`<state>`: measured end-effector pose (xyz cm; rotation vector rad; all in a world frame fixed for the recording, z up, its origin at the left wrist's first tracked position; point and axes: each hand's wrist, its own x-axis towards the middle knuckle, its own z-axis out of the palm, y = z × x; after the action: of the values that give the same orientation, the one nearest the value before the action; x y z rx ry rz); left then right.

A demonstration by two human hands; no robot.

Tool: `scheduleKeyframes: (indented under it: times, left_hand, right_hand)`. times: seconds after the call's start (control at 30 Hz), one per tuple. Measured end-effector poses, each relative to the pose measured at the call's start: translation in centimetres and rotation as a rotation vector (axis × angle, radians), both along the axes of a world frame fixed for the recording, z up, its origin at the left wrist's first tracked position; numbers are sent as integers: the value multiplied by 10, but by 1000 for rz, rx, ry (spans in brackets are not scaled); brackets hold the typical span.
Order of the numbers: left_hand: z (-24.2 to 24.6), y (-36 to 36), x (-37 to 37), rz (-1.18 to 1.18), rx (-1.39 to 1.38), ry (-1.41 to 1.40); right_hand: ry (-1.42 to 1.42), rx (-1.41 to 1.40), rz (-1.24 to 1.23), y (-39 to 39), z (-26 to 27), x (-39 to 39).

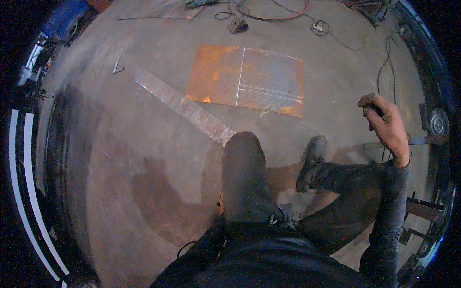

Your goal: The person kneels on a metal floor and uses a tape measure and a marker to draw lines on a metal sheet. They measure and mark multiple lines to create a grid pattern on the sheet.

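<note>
My right hand hangs over the floor to the right, its fingers loosely curled; whether they hold something small is hidden. Most of my left hand is concealed beside my bent left leg, and what it touches does not show. Before me lies a rusty steel plate with white lines marked along and across its right half. A long flat steel bar runs diagonally over the concrete from the upper left. Its near end stops at my left knee, and its middle is close to the plate's lower left corner.
Beyond the plate stands a small metal block. Red hose loops near a cable with a white plug. A thin angled metal piece lies at left. On the right are a black cable and a wheel.
</note>
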<state>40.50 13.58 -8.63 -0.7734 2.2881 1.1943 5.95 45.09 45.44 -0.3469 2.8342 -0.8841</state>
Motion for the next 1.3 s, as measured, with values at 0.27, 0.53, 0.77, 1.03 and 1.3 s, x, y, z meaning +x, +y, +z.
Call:
scheduleKeyframes:
  times: [0.27,0.53,0.77,1.03,1.3]
  left_hand:
    - [-10,-32,-20,263,150,82]
    - [77,-87,-112,806,473,259]
    - [167,-141,-182,926,1134,652]
    - [267,-60,-246,712,1667,549]
    - [259,48,-280,554,1599,446]
  right_hand:
    - [20,-186,-65,7,4,2]
    - [-101,-385,-133,-2,7,-2]
    - [-85,-623,-90,-20,-3,-10]
    - [-294,-591,151,-38,3,-34]
    - [-744,-141,131,-17,-132,-75]
